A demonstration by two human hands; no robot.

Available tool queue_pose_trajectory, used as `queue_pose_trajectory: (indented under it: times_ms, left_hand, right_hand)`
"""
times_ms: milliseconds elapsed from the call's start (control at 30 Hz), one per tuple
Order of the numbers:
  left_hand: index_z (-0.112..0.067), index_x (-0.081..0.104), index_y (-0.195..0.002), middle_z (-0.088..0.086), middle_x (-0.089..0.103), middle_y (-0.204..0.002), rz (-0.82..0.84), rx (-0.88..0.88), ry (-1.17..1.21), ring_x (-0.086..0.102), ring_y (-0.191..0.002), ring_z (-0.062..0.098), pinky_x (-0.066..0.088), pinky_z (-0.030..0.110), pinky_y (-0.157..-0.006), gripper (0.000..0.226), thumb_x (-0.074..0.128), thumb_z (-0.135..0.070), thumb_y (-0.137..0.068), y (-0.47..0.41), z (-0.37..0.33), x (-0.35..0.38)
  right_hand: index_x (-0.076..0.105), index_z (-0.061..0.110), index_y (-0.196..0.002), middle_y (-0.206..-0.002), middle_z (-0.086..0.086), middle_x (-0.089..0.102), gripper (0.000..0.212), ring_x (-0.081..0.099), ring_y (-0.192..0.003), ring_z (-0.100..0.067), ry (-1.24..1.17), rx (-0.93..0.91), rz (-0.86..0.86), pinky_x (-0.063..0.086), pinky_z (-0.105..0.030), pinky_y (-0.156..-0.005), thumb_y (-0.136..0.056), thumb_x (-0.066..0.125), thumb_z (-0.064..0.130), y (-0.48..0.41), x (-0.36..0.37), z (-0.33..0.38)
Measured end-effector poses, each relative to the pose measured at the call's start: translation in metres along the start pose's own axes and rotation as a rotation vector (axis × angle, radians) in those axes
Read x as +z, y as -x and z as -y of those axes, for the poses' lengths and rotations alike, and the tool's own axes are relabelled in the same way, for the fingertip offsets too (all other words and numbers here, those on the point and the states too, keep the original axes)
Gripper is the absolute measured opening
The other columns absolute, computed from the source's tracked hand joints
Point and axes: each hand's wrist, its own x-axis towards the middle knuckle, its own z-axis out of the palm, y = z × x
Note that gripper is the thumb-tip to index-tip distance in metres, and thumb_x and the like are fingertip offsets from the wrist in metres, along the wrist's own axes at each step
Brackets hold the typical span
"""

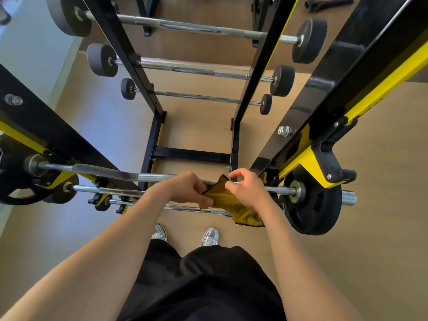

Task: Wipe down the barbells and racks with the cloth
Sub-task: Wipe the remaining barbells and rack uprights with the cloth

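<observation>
L hand [185,188] pinched the left edge of the cloth [222,200] btwn thumb and curled fingers, knuckles up. R hand [249,191] sat just right of it, fingers curled, thumb and palm bearing on the cloth's right part; index finger arched above the fabric, clear of it. Cloth: mustard-yellow terry w/ dark trim, bunched btwn both hands at the mid-right section of the near barbell [115,174], upper corner against the shaft, loose end hanging below the R wrist. Whether the fabric wrapped fully round the shaft could not be told. Barbell shaft ran left-right across the near rack [347,89], a black-and-yellow frame w/ angled uprights on both sides; large black plate [312,205] on the shaft's right end, chrome sleeve projecting beyond it. Second bar [111,190] lay just below the first on the left hooks. Farther off stood the far rack [129,66], black, carrying three fixed-weight barbells [196,70] in tiers, smallest lowest. Tan floor [382,228] underneath; silver shoes [210,236] and black shorts [208,286] nearest the camera.
</observation>
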Motion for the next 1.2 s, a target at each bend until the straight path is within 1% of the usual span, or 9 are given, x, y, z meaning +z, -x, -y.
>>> queue_pose_trajectory:
  times_ms: [100, 200, 400, 467, 600, 733, 1000, 1067, 1200]
  left_hand:
    - [-0.019, 0.068, -0.130, -0.002, 0.075, -0.110, 0.100, -0.051, -0.003, 0.073, -0.094, 0.013, 0.061, 0.029, -0.087, 0.039, 0.070, -0.043, -0.099, -0.005, 0.007, 0.002]
    - [-0.015, 0.058, -0.136, 0.005, 0.076, -0.109, 0.091, -0.106, 0.177, 0.079, -0.089, 0.019, 0.066, 0.038, -0.082, 0.036, 0.065, -0.032, -0.104, -0.011, 0.011, 0.003]
    - [-0.023, 0.064, -0.117, -0.003, 0.071, -0.098, -0.483, -0.115, 0.028, 0.071, -0.082, 0.013, 0.064, 0.040, -0.080, 0.031, 0.076, -0.040, -0.094, -0.025, 0.027, 0.008]
    - [-0.028, 0.061, -0.129, -0.002, 0.067, -0.119, -0.585, -0.074, -0.244, 0.063, -0.106, 0.017, 0.057, 0.042, -0.096, 0.043, 0.079, -0.033, -0.089, -0.026, 0.039, 0.006]
    - [-0.027, 0.038, -0.155, 0.003, 0.046, -0.154, -0.298, -0.134, -0.538, 0.034, -0.148, 0.032, 0.015, 0.060, -0.125, 0.070, 0.069, -0.027, -0.093, -0.028, 0.062, 0.004]
    - [-0.028, 0.036, -0.146, 0.002, 0.043, -0.137, -0.315, -0.147, -0.571, 0.042, -0.128, 0.030, 0.028, 0.055, -0.117, 0.047, 0.055, -0.037, -0.104, -0.040, 0.074, 0.013]
    - [-0.026, 0.039, -0.136, 0.002, 0.041, -0.127, -0.394, -0.121, -0.587, 0.040, -0.115, 0.028, 0.032, 0.053, -0.108, 0.044, 0.063, -0.021, -0.100, -0.047, 0.083, 0.019]
    - [-0.026, 0.040, -0.137, 0.003, 0.042, -0.128, -0.388, -0.123, -0.575, 0.040, -0.116, 0.028, 0.032, 0.054, -0.109, 0.044, 0.063, -0.021, -0.100, -0.048, 0.083, 0.018]
    - [-0.026, 0.042, -0.135, 0.001, 0.041, -0.125, -0.400, -0.119, -0.540, 0.040, -0.116, 0.027, 0.032, 0.053, -0.109, 0.039, 0.060, -0.019, -0.101, -0.047, 0.081, 0.017]
  right_hand:
    - [0.040, 0.036, -0.136, -0.106, 0.002, 0.063, 0.062, 0.064, -0.095, -0.015, 0.219, -0.034, 0.100, 0.056, -0.025, -0.073, -0.088, 0.075, 0.018, -0.007, -0.007, 0.004]
    - [0.053, 0.029, -0.117, -0.107, 0.004, 0.057, 0.042, 0.060, -0.092, -0.009, 0.278, -0.245, -0.147, 0.047, -0.013, -0.070, -0.090, 0.074, 0.005, -0.019, -0.001, 0.014]
    - [0.072, 0.015, -0.115, -0.125, -0.005, 0.060, 0.018, 0.051, -0.120, -0.022, 0.611, -0.433, -0.470, 0.049, -0.036, -0.104, -0.102, 0.060, 0.020, -0.056, 0.049, 0.011]
    - [0.063, 0.015, -0.129, -0.129, -0.005, 0.061, 0.032, 0.050, -0.124, -0.024, 0.670, -0.484, -0.258, 0.044, -0.042, -0.110, -0.103, 0.055, 0.032, -0.056, 0.072, 0.005]
    - [0.034, 0.016, -0.142, -0.123, -0.010, 0.062, 0.051, 0.064, -0.107, -0.029, 0.979, -0.575, -0.043, 0.050, -0.043, -0.093, -0.103, 0.058, 0.037, -0.058, 0.098, -0.011]
    - [0.040, 0.012, -0.128, -0.101, -0.008, 0.070, 0.027, 0.071, -0.079, -0.030, 1.156, -0.668, 0.113, 0.046, -0.040, -0.060, -0.110, 0.044, 0.032, -0.090, 0.089, -0.006]
    - [0.066, 0.027, -0.106, -0.097, 0.000, 0.068, 0.041, 0.067, -0.087, -0.019, 0.680, -0.054, 0.717, 0.053, -0.034, -0.073, -0.091, 0.065, 0.066, -0.128, 0.078, 0.026]
    - [0.064, 0.027, -0.100, -0.091, 0.001, 0.068, 0.029, 0.068, -0.082, -0.020, 0.684, -0.134, 0.641, 0.048, -0.030, -0.066, -0.095, 0.066, 0.055, -0.124, 0.080, 0.022]
    - [0.050, 0.013, -0.123, -0.091, -0.006, 0.064, 0.025, 0.066, -0.072, -0.025, 1.228, -0.647, 0.003, 0.045, -0.036, -0.058, -0.105, 0.055, 0.029, -0.077, 0.091, -0.028]
